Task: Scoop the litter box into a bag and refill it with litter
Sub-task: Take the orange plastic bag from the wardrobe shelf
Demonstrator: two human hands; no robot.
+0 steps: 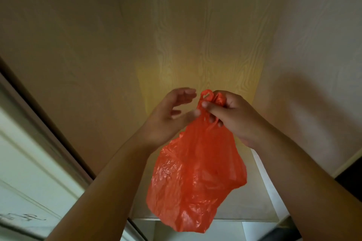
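Observation:
An orange plastic bag [195, 178] hangs in front of me, its body crinkled and sagging below my hands. My right hand [235, 117] pinches the bunched handles at the top of the bag. To the left of the handles, my left hand [168, 117] has its fingers spread and relaxed, and its thumb tip touches the bag near the handles. No litter box or scoop is in view.
A pale wood-grain cabinet panel [176, 35] fills the view ahead. A white panelled door [29, 172] with a dark frame runs along the left. A white ledge [260, 178] shows below the bag, with something dark at the lower right corner.

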